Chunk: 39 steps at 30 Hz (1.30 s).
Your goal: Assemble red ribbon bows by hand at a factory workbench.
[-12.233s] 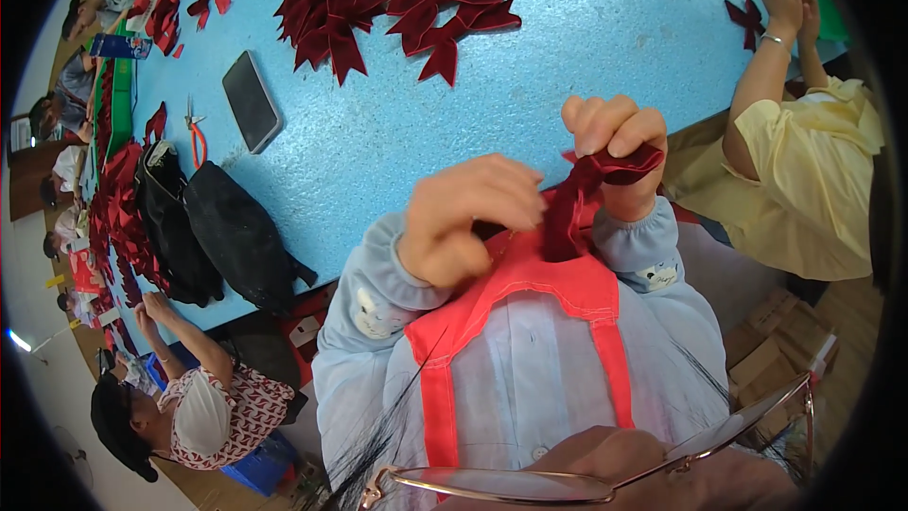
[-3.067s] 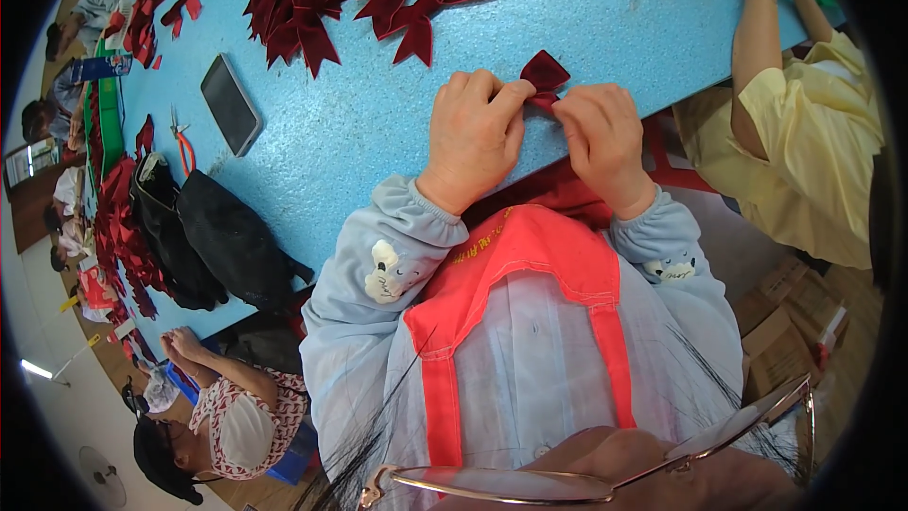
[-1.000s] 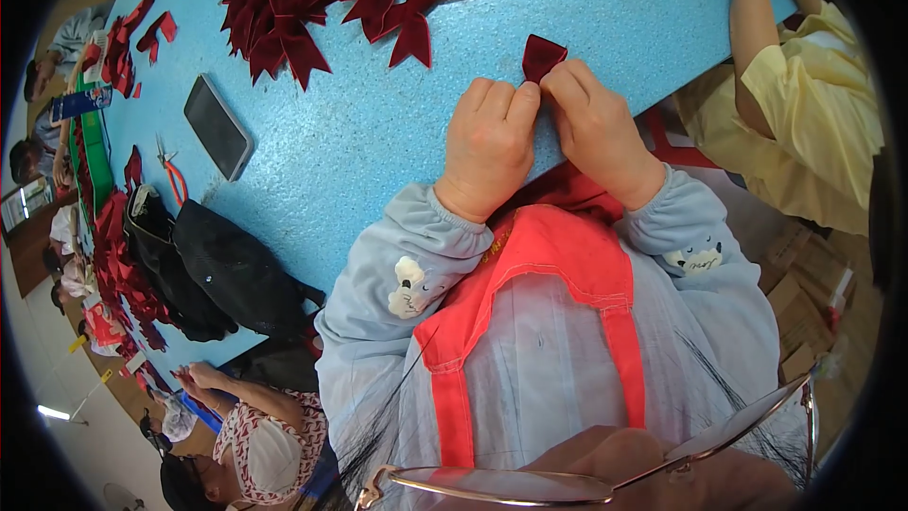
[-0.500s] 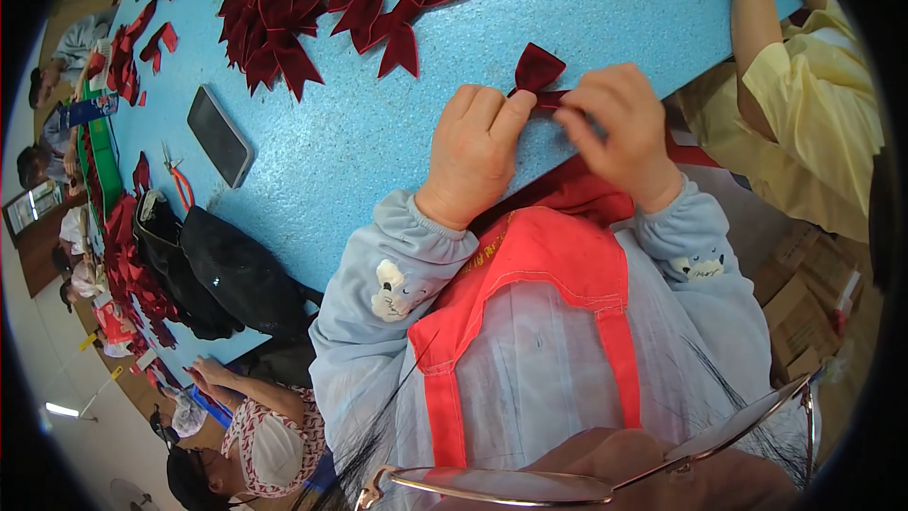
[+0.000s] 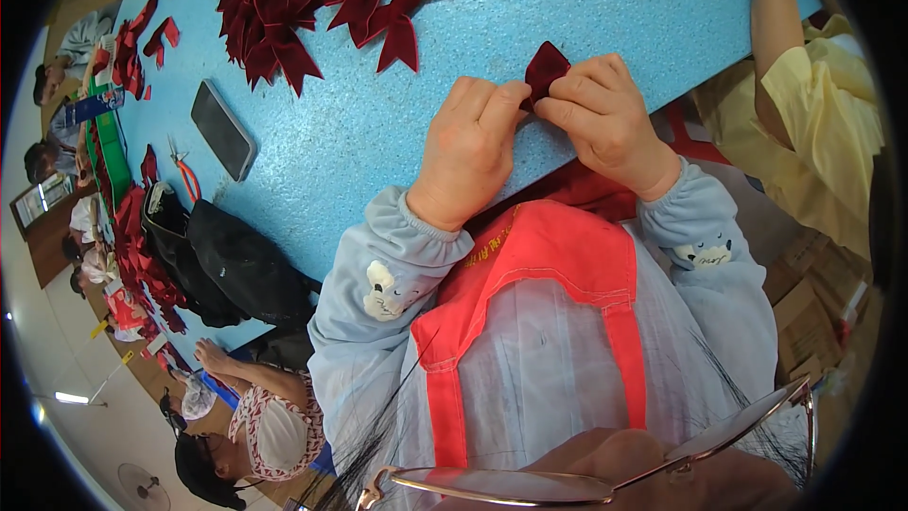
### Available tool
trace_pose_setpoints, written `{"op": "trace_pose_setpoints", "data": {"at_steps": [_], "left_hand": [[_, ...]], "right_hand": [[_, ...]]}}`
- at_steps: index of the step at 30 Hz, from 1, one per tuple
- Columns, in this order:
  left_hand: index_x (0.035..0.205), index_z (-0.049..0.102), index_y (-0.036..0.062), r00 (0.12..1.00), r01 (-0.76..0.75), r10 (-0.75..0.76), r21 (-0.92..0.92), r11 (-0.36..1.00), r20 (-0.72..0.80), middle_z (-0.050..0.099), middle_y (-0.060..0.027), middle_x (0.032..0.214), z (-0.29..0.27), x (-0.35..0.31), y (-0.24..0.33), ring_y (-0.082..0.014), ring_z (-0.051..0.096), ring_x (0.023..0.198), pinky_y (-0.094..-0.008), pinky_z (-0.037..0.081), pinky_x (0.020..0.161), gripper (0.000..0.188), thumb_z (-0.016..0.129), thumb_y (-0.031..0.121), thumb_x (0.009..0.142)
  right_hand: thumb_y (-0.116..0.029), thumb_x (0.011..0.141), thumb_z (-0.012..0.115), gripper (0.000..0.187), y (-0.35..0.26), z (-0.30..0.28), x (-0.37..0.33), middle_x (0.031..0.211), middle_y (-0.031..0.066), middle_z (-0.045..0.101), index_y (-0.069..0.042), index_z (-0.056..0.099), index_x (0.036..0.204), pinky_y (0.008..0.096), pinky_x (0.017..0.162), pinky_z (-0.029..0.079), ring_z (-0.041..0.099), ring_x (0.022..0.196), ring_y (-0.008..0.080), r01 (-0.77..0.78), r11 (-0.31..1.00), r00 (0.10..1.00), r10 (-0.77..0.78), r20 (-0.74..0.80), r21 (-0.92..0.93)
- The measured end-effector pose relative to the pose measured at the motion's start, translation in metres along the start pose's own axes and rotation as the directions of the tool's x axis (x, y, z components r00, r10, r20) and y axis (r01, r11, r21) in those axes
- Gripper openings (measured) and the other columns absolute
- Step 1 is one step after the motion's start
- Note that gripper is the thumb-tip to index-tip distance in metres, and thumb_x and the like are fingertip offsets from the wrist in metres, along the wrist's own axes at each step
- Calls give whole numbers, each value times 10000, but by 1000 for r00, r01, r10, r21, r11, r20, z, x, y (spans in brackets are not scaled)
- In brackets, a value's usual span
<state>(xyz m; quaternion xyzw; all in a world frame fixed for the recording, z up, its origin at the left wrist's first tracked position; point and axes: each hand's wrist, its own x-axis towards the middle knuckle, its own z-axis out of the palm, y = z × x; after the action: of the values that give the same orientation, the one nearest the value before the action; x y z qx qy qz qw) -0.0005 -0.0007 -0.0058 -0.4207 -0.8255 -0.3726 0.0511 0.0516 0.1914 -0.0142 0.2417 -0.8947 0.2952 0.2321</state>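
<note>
Between my two hands is a dark red velvet ribbon bow [image 5: 546, 72], its upper loop standing up past the fingertips. My left hand [image 5: 473, 137] is closed, thumb and forefinger pinching the bow's left side. From the other side my right hand [image 5: 602, 114] pinches it, fingers curled together; the bow's middle is hidden behind them. Both hands are over the near edge of the blue table [image 5: 350, 170]. Farther off lies a pile of finished-looking dark red bows [image 5: 274, 19], with more bows [image 5: 402, 0] beside it.
A black phone [image 5: 223, 128], pliers with red handles [image 5: 187, 173] and a black bag [image 5: 241, 260] lie to the left. Beyond them are a green tray [image 5: 109, 147] and heaped red ribbon [image 5: 142, 255]. A person in yellow [image 5: 823, 104] sits close on my right; others sit along the left.
My right hand, blurred and loosely curled before, has closed in on the bow beside my left fingers. The neighbour's arm on the right has shifted slightly.
</note>
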Motion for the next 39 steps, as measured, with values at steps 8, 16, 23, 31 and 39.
{"op": "trace_pose_setpoints", "data": {"at_steps": [8, 16, 23, 31, 39], "left_hand": [[997, 634, 55, 1000, 6, -1, 157, 988, -27, 576, -106, 849, -10, 6, 6, -296, 553, 810, -366, 463, 662, 246, 672, -7, 762], [1059, 648, 39, 924, 328, -371, -304, 895, -97, 641, -72, 871, -17, -21, 40, -209, 613, 760, -316, 496, 656, 193, 671, 59, 869], [1049, 617, -6, 621, 388, -733, -921, -19, 277, 672, -46, 931, -3, -11, 51, -122, 641, 834, -277, 532, 718, 198, 643, 163, 949], [927, 632, -29, 626, 371, -749, -928, 41, 217, 670, -49, 833, -1, -2, 39, -97, 626, 712, -231, 503, 649, 191, 685, 153, 912], [925, 643, 6, 760, 492, -645, -718, 492, 78, 670, -46, 772, -22, 3, 34, -141, 643, 693, -275, 508, 652, 134, 690, 128, 897]], "right_hand": [[14, 732, 715, 222, 0, -4, 1, 906, 63, 641, -34, 662, 941, 354, 705, 458, 608, 820, 233, -66, 998, 998, 66, -10, 20], [86, 781, 692, 214, -27, 3, 6, 864, 95, 653, -14, 664, 968, 319, 634, 504, 628, 725, 251, -360, 881, 860, 441, -258, 307], [80, 766, 706, 226, -44, -1, 13, 869, 99, 665, -16, 686, 971, 312, 636, 514, 646, 746, 250, -145, 986, 959, 161, -233, 84], [87, 754, 713, 264, -54, 9, 8, 887, 113, 674, -13, 704, 998, 313, 611, 510, 640, 726, 256, -117, 992, 951, 123, -285, 39], [2, 848, 669, 218, -61, -32, 22, 912, 82, 683, -14, 678, 1066, 284, 631, 495, 630, 727, 201, -319, 929, 898, 359, -254, 186]]}}
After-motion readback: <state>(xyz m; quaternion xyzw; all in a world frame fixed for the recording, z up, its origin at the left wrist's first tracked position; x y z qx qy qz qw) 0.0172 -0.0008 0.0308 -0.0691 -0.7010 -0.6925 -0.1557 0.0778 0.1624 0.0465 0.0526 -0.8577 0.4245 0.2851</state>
